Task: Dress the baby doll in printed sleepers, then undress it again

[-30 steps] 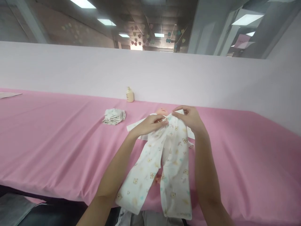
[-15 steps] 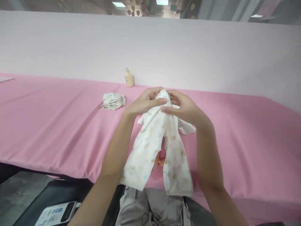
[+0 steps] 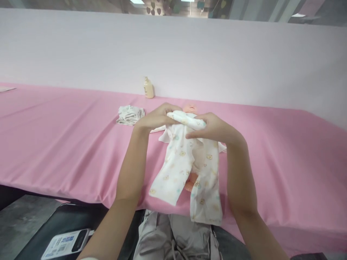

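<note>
My left hand (image 3: 162, 117) and my right hand (image 3: 213, 128) grip the waistband of white baby pants (image 3: 176, 155) printed with small bears. The waist is spread wide between them, with the legs hanging toward me over the table's front edge. Behind the pants lies a baby doll (image 3: 190, 108); the top of its head shows beyond my hands and some of its skin shows between the pant legs. White cloth lies around the doll at both sides, mostly hidden by the pants and my hands.
A folded white patterned cloth (image 3: 130, 115) lies left of my hands on the pink table cover (image 3: 67, 144). A cream pump bottle (image 3: 148, 88) stands against the white wall behind. A white badge-like card (image 3: 65, 243) rests on a black seat (image 3: 54, 220) at lower left.
My hands have moved apart, pulling the bunched waistband wide. The pant legs have swung a little, and the doll's head now shows beyond them.
</note>
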A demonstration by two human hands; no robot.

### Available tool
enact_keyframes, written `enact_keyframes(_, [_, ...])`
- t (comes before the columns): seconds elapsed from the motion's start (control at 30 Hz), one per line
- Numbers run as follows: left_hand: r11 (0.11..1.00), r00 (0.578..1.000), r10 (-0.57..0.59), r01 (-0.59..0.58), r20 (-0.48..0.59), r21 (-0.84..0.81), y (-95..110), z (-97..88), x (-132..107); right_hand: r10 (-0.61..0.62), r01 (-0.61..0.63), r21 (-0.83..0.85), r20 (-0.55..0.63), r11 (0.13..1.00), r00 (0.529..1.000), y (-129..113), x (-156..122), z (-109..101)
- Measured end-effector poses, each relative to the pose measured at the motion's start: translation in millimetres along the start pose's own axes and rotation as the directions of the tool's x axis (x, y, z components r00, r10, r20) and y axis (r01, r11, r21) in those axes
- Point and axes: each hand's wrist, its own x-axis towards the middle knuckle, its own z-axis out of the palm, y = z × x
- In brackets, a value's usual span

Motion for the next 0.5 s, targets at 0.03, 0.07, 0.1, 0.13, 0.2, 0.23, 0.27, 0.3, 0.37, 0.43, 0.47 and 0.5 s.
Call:
enact_keyframes(0.03, [0.998, 0.998, 0.02, -0.023, -0.056, -0.053, -1.6, -0.5, 0.4, 0.007, -0.007, 0.003, 0.018, 1.0, 1.0, 0.5, 0.6, 0.3])
enact_keyframes(0.07, [0.994, 0.994, 0.031, -0.04, -0.101, -0.097, -3.0, -1.2, 0.4, 0.011, -0.011, 0.03, 0.013, 0.999, 1.0, 1.0, 1.3, 0.4])
enact_keyframes(0.1, [0.991, 0.993, 0.029, -0.044, -0.117, -0.129, -4.4, -2.1, 0.0, 0.01, -0.009, 0.08, -0.012, 0.997, 1.0, 1.6, 1.9, 0.2])
enact_keyframes(0.13, [0.989, 0.995, 0.016, -0.031, -0.102, -0.146, -5.7, -3.3, -0.7, 0.011, -0.004, 0.145, -0.044, 0.989, 0.999, 2.3, 2.7, -0.1])
enact_keyframes(0.2, [0.99, 0.999, -0.032, 0.032, 0.006, -0.137, -8.4, -6.1, -2.7, 0.019, 0.008, 0.283, -0.093, 0.959, 0.995, 4.2, 4.5, -0.7])
enact_keyframes(0.23, [0.991, 0.997, -0.059, 0.066, 0.058, -0.121, -9.9, -7.3, -3.4, 0.026, 0.013, 0.34, -0.112, 0.941, 0.993, 5.2, 5.5, -0.7])
enact_keyframes(0.27, [0.99, 0.993, -0.086, 0.094, 0.078, -0.109, -11.6, -8.0, -3.8, 0.035, 0.017, 0.384, -0.129, 0.923, 0.991, 6.2, 6.5, -0.5])
enact_keyframes(0.3, [0.987, 0.993, -0.102, 0.108, 0.058, -0.115, -13.5, -8.1, -3.6, 0.043, 0.019, 0.417, -0.14, 0.909, 0.989, 7.0, 7.5, 0.1])
enact_keyframes(0.37, [0.982, 0.993, -0.087, 0.073, -0.076, -0.174, -17.5, -6.2, -1.2, 0.058, 0.013, 0.45, -0.143, 0.893, 0.988, 7.8, 8.7, 1.7])
enact_keyframes(0.43, [0.972, 0.971, -0.041, -0.015, -0.235, -0.233, -20.7, -2.0, 2.8, 0.059, -0.016, 0.431, -0.087, 0.902, 0.994, 7.6, 8.4, 3.5])
enact_keyframes(0.47, [0.968, 0.956, -0.021, -0.054, -0.292, -0.246, -21.6, 0.5, 4.8, 0.053, -0.036, 0.401, -0.032, 0.915, 0.998, 7.3, 7.6, 4.1])
enact_keyframes(0.5, [0.965, 0.943, -0.007, -0.081, -0.333, -0.25, -21.8, 2.8, 6.4, 0.043, -0.051, 0.361, 0.03, 0.931, 0.999, 7.0, 6.5, 4.4])
